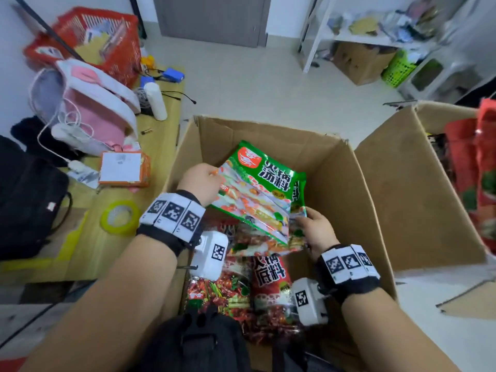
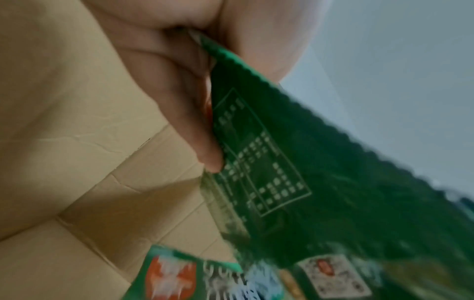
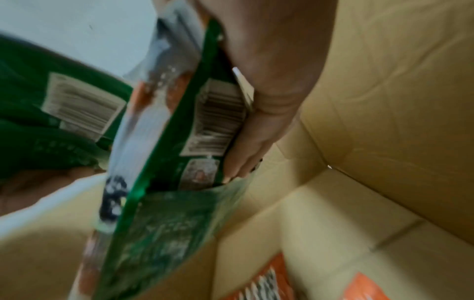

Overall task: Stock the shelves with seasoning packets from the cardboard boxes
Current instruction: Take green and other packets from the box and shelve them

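Observation:
An open cardboard box [image 1: 370, 189] stands in front of me. My left hand [image 1: 202, 183] pinches the left edge of a green seasoning packet [image 1: 257, 183] held above the box; its dark green back [image 2: 320, 162] shows in the left wrist view, with fingers [image 2: 202, 142] under it. My right hand [image 1: 315, 229] grips the lower right corner of further green packets [image 1: 292, 234] beneath the top one, their barcode side [image 3: 218, 121] against my palm. Red seasoning packets [image 1: 257, 288] lie in the box's near end. The far box floor is bare cardboard [image 2: 115, 203].
A second open box [image 1: 440, 167] with red packets [image 1: 475, 167] stands to the right. On the left, a wooden bench [image 1: 163, 124] carries a tape roll [image 1: 120, 217], an orange carton [image 1: 124, 169], a pink bag and a red basket [image 1: 107, 41]. White shelves [image 1: 375, 36] stand at the back right.

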